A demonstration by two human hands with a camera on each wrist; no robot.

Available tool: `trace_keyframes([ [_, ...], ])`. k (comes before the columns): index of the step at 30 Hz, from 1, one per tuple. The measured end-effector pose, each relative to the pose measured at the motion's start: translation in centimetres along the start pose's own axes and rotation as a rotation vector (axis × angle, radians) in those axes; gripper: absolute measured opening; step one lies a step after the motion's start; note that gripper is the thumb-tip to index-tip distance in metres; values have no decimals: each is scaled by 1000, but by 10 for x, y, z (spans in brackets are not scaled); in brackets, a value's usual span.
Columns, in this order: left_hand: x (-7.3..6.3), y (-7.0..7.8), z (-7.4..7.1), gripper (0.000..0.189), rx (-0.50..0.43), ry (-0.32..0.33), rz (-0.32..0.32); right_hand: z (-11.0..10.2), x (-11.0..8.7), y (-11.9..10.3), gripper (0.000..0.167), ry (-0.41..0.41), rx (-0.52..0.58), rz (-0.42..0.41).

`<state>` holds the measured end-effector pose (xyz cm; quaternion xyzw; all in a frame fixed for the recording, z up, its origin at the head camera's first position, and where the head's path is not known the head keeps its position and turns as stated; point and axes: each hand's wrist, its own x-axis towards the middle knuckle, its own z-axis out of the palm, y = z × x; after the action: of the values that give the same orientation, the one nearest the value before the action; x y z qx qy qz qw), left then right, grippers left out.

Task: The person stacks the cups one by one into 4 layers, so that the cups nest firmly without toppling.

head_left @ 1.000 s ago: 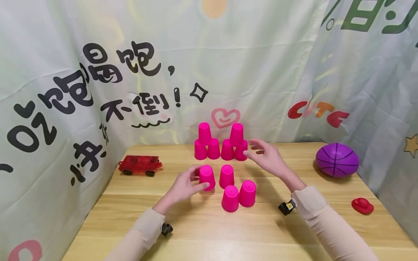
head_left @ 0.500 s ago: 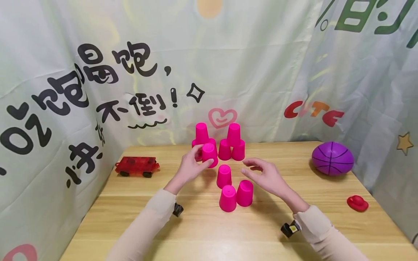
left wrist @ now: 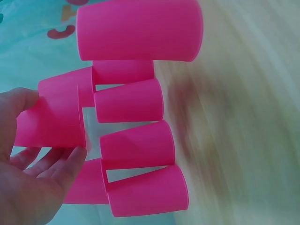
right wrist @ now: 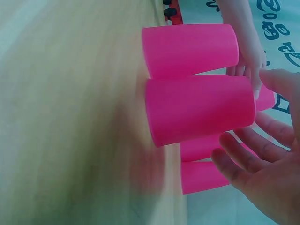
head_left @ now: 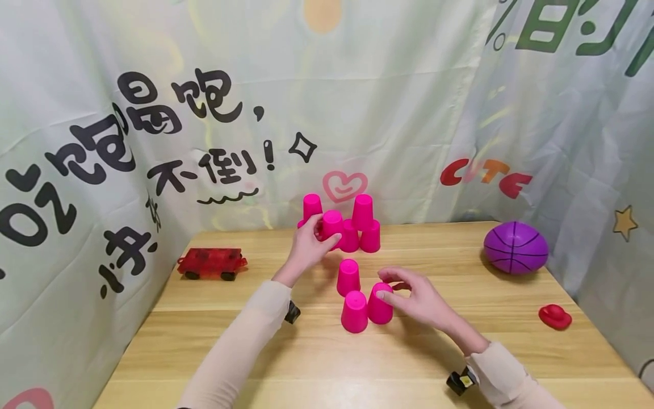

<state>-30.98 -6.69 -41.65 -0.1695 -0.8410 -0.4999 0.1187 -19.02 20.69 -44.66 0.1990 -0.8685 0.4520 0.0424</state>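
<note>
In the head view my left hand [head_left: 307, 247] grips an upside-down pink cup [head_left: 333, 221] by its sides. That cup is off the table, in front of two small cup pyramids at the back. Of these, the right pyramid has a top cup [head_left: 363, 211] over two others; the left one is partly hidden by my left hand. Nearer to me stand a single cup [head_left: 348, 278], a front cup [head_left: 355, 312] and a right cup [head_left: 380, 304], all upside down. My right hand [head_left: 420, 300] is at the right cup, with fingers spread around its upper end in the right wrist view.
A red toy car base [head_left: 212, 263] stands at the left of the wooden table [head_left: 245, 375]. On the right are a purple ball [head_left: 516, 247] with black lines and a small red toy hat [head_left: 554, 316]. A printed cloth [head_left: 398, 113] hangs behind.
My left hand has lifted a cup from the left of the single cup and carried it back towards the pyramids. My right hand has come from the right pyramid towards the front right cup.
</note>
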Motion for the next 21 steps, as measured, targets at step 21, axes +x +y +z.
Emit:
trace_keyframes([
  [21,27,1,20,68,124,46,-77,5,-12,8,57,-53,39,36],
])
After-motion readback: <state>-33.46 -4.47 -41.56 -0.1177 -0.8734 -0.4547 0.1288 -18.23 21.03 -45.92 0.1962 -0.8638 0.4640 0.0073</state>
